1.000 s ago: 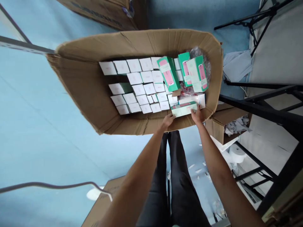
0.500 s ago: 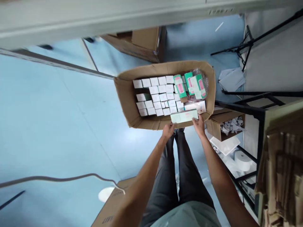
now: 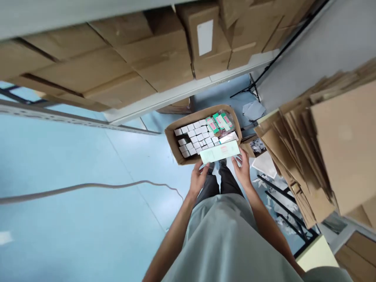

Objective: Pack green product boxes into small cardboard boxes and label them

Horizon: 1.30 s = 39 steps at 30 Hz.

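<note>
A long pale-green box (image 3: pixel 219 152) with a pinkish patch is held level between my two hands, in front of my body. My left hand (image 3: pixel 198 179) grips its left end, fingers bent at the lower corner. At the other end my right hand (image 3: pixel 242 167) holds it with thumb and fingers curled. Just beyond lies an open cardboard carton (image 3: pixel 173 144) on the floor. Rows of small white boxes (image 3: pixel 197 132) fill most of it. Several green-and-pink boxes (image 3: pixel 225 121) and clear plastic wrap sit at its right end.
A shelf of brown cartons (image 3: pixel 158 51) runs across the top. Flattened cardboard (image 3: pixel 296 156) stands stacked on the right, above a black metal frame (image 3: pixel 282 192). A small box of crumpled paper (image 3: pixel 257 145) is beside the carton. A hose (image 3: pixel 88 187) crosses the blue floor.
My hands have lifted the long pale-green box up and nearer to me, away from the carton. My view has risen and tilted, so the shelf cartons and cardboard stack show more.
</note>
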Tool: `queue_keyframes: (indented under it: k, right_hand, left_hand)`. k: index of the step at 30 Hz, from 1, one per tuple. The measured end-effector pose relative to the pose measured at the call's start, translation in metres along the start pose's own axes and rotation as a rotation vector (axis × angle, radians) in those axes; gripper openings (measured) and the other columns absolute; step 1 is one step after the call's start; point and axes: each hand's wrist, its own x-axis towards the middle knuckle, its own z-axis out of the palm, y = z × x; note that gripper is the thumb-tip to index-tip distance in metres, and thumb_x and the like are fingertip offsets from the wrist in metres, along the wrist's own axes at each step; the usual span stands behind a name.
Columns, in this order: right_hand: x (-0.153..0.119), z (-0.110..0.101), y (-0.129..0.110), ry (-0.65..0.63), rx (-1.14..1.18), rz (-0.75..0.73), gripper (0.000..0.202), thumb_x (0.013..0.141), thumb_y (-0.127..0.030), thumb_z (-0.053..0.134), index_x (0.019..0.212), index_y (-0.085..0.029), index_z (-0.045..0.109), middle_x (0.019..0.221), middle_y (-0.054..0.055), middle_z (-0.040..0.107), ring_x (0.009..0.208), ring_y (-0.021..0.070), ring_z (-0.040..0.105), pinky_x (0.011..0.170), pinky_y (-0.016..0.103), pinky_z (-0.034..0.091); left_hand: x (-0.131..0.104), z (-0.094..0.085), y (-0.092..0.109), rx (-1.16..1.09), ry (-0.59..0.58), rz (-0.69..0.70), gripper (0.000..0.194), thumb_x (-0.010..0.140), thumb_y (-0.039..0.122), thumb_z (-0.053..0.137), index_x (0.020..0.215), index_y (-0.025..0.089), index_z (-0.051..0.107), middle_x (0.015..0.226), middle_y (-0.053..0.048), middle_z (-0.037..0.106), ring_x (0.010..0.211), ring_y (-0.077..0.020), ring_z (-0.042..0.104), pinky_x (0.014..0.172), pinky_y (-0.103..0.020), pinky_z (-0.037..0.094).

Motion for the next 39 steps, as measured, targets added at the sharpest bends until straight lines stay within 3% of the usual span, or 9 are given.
queue_keyframes:
  k: [4,8,12,17,22,27,33,39]
  right_hand:
    - [-0.061,-0.048,-0.063,0.172,0.128,0.003,0.058,0.106,-0.052,0.064,0.16,-0.033,0.059,0.162,0.017,0.057,0.147,0.0312,0.066,0.121,0.051,0.062]
    - [-0.123,-0.091,-0.1,0.467,0.227,-0.016,0.044,0.106,-0.049,0.069,0.148,-0.036,0.067,0.163,0.015,0.057,0.155,0.0333,0.06,0.117,0.053,0.064]
    - [-0.183,-0.131,-0.105,0.808,0.266,-0.054,0.04,0.104,-0.046,0.076,0.141,-0.032,0.067,0.159,0.015,0.062,0.152,0.0316,0.062,0.113,0.051,0.065]
    - [-0.265,-0.181,-0.08,1.208,0.36,-0.004,0.038,0.102,-0.051,0.083,0.13,-0.029,0.07,0.154,0.015,0.066,0.143,0.0291,0.068,0.111,0.046,0.064]
    - [-0.36,-0.214,-0.049,1.628,0.489,0.052,0.039,0.099,-0.058,0.085,0.113,-0.025,0.069,0.147,0.016,0.07,0.13,0.0287,0.075,0.109,0.045,0.063]
    - [-0.462,-0.244,-0.01,1.97,0.491,0.145,0.042,0.097,-0.061,0.084,0.103,-0.025,0.065,0.137,0.015,0.074,0.119,0.0268,0.077,0.098,0.041,0.063]
    - [-0.576,-0.276,0.042,2.143,0.498,0.25,0.041,0.095,-0.061,0.085,0.096,-0.025,0.064,0.132,0.014,0.075,0.115,0.0266,0.076,0.091,0.039,0.064]
    - [-0.638,-0.296,0.079,2.262,0.517,0.298,0.037,0.094,-0.055,0.085,0.098,-0.026,0.062,0.135,0.015,0.073,0.124,0.028,0.074,0.094,0.041,0.064]
  left_hand:
    - [-0.047,-0.01,0.064,0.064,-0.118,0.085,0.051,0.097,0.064,0.068,0.132,0.027,0.076,0.146,-0.011,0.079,0.146,-0.0353,0.068,0.126,-0.05,0.054]
    - [-0.082,0.007,0.113,0.094,-0.306,0.163,0.048,0.097,0.065,0.071,0.129,0.029,0.07,0.145,-0.01,0.078,0.143,-0.0336,0.069,0.125,-0.049,0.054]
    - [-0.117,0.055,0.141,0.096,-0.485,0.266,0.056,0.09,0.072,0.081,0.12,0.026,0.069,0.129,-0.009,0.079,0.131,-0.031,0.072,0.115,-0.042,0.058]
    - [-0.174,0.135,0.148,0.16,-0.778,0.431,0.061,0.09,0.078,0.081,0.115,0.024,0.071,0.117,-0.006,0.077,0.119,-0.0254,0.071,0.108,-0.035,0.056]
    - [-0.257,0.212,0.124,0.231,-1.148,0.528,0.057,0.096,0.076,0.076,0.117,0.023,0.07,0.115,-0.007,0.076,0.113,-0.0257,0.073,0.104,-0.037,0.058]
    - [-0.369,0.277,0.067,0.232,-1.485,0.449,0.052,0.1,0.071,0.074,0.12,0.023,0.068,0.129,-0.011,0.075,0.121,-0.0265,0.073,0.102,-0.041,0.065]
    - [-0.486,0.338,-0.007,0.338,-1.67,0.362,0.055,0.095,0.074,0.079,0.11,0.022,0.069,0.123,-0.01,0.078,0.118,-0.025,0.075,0.102,-0.044,0.069]
    - [-0.553,0.382,-0.049,0.491,-1.796,0.308,0.05,0.091,0.069,0.085,0.106,0.022,0.073,0.144,-0.013,0.075,0.129,-0.0292,0.075,0.1,-0.043,0.07]
